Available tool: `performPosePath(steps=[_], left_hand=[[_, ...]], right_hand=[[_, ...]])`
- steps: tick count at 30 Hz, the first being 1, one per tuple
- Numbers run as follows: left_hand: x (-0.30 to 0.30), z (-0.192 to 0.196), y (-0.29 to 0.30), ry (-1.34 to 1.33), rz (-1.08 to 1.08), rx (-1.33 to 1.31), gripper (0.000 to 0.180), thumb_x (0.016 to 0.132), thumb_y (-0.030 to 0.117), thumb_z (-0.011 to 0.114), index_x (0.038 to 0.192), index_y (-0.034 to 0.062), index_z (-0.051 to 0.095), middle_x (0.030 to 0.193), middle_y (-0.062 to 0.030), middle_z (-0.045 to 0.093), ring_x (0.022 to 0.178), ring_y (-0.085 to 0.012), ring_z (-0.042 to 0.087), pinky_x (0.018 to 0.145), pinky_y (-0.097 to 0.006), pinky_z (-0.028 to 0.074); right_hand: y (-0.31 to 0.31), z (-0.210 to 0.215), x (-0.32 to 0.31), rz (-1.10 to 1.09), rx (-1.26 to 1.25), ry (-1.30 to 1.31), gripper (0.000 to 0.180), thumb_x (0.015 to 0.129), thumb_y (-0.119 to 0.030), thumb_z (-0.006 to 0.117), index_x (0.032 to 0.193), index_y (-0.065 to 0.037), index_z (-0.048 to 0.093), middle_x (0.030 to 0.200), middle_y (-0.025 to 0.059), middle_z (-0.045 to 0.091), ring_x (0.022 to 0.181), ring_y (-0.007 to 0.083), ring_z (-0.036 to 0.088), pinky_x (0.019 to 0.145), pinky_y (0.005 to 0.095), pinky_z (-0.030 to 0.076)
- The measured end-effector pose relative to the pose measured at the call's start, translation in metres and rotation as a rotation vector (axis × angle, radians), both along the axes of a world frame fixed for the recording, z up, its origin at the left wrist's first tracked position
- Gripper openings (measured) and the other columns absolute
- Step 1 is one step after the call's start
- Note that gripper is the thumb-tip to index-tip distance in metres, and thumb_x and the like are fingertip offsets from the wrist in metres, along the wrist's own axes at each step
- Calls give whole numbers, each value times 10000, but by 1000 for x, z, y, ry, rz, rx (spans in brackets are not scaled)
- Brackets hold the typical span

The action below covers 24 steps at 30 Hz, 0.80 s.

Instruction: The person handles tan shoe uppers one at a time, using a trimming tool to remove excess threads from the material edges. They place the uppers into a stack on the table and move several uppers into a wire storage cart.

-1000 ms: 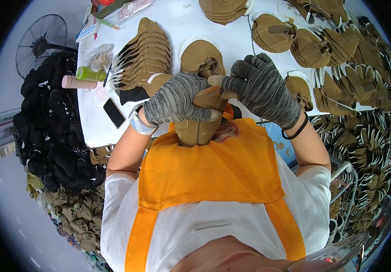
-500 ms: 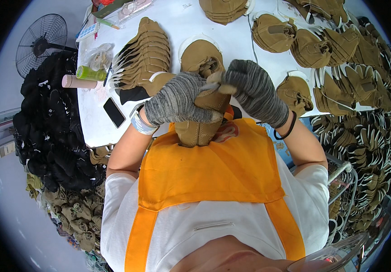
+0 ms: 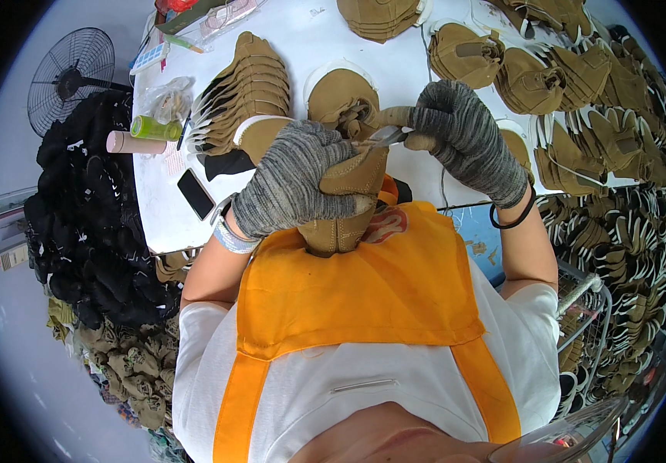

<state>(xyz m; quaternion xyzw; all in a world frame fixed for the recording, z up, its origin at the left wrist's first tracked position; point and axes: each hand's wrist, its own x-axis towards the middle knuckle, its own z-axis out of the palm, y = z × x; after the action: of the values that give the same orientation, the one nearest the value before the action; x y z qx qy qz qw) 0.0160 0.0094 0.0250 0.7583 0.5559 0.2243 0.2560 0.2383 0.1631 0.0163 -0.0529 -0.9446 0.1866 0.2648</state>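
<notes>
My left hand (image 3: 294, 181), in a grey knitted glove with bare fingertips, is wrapped around a brown shoe upper (image 3: 352, 174). The upper stands on end against my orange apron, its stitched heel seam facing me. At its top edge my right hand (image 3: 464, 131), gloved the same way, pinches a thin, light grey strip (image 3: 387, 137) between thumb and fingers. Whether that strip is a lace or part of the lining, I cannot tell. Just beyond lies another brown upper with a white rim (image 3: 341, 89), touching or close behind the held one.
A row of nested brown uppers (image 3: 248, 92) lies left of my hands, near a phone (image 3: 195, 194), a pink bottle (image 3: 136, 142) and a green roll (image 3: 155, 127). More stacks of uppers (image 3: 530, 81) fill the right. Black shoe parts (image 3: 94, 224) and a fan (image 3: 70, 77) stand left.
My right hand has moved right and slightly away from the upper, drawing the light grey strip into view. My left hand keeps its hold, shifting only slightly.
</notes>
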Motion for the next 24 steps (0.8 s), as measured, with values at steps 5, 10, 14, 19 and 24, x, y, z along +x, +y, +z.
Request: performPosePath(steps=[5, 10, 14, 19, 24], left_hand=[[-1, -7, 0, -1, -18, 7, 609, 708, 501, 752, 1097, 41, 666, 896, -151, 629, 869, -332, 591, 797, -421, 452], [2, -2, 1, 20, -44, 66, 580, 718, 477, 758, 1130, 79, 666, 895, -148, 628, 856, -329, 595, 807, -408, 463], [3, 0, 0, 12, -40, 96, 581, 720, 485, 756, 1140, 94, 665, 891, -147, 626, 848, -331, 597, 794, -405, 466], [0, -10, 4, -37, -52, 88, 596, 722, 503, 752, 1118, 67, 663, 886, -148, 624, 840, -334, 589, 789, -408, 460], [0, -5, 1, 34, -35, -93, 674, 677, 432, 832, 1166, 22, 618, 1051, -123, 566, 987, -307, 503, 913, -395, 396]], right_hand=[[-6, 14, -3, 30, 266, -63, 341, 776, -221, 702, 1116, -235, 696, 912, 53, 593, 872, 243, 565, 776, 374, 453], [-10, 33, -11, 58, 368, -271, 294, 831, -223, 629, 1108, -296, 696, 985, 16, 602, 926, 204, 559, 854, 341, 435], [-8, 29, -15, 68, 405, -237, 304, 789, -209, 657, 1079, -291, 698, 927, 0, 573, 884, 198, 552, 816, 354, 438], [-3, 18, -18, 127, 343, -91, 348, 731, -206, 703, 1077, -242, 694, 863, -1, 551, 797, 205, 544, 756, 381, 451], [6, -26, -12, 146, -121, 73, 327, 861, -245, 657, 1173, -147, 648, 1004, 67, 605, 930, 237, 576, 849, 385, 468]])
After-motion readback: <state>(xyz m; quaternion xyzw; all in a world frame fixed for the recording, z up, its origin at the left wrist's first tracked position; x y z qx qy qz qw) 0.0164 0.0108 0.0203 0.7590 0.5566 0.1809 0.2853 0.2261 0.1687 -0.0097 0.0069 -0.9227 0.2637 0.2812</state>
